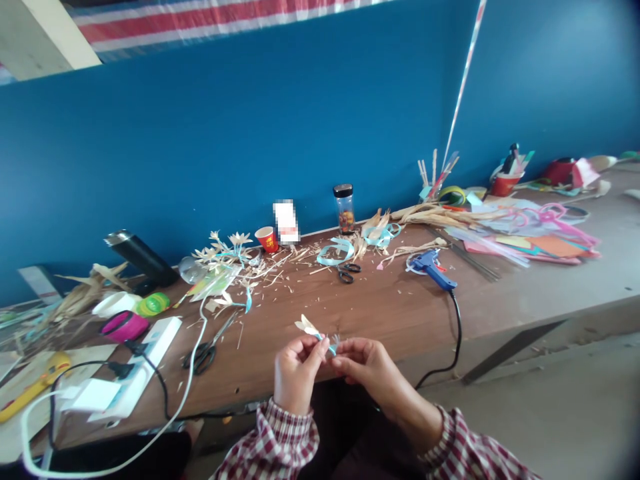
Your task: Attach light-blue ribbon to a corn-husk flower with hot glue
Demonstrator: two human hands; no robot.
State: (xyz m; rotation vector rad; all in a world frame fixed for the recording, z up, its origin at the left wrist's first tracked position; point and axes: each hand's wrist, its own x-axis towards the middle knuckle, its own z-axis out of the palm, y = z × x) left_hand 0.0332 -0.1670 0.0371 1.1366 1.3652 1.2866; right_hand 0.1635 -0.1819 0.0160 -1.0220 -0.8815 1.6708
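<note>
Near the table's front edge, my left hand pinches a small handmade flower with pale petals that look like dried husk. Its stem is wrapped in light blue and runs between my two hands. My right hand is closed at the other end of that stem, thumb against fingers. Thin pale fringe-like strands stick up just by the right fingertips; I cannot make out what they are. Part of the stem is hidden by the fingers.
Scissors lie left, with smaller black scissors farther back. A blue glue gun trails a black cord to the right. A white power strip, finished-looking husk flowers, a red paper cup and a lidded jar stand around.
</note>
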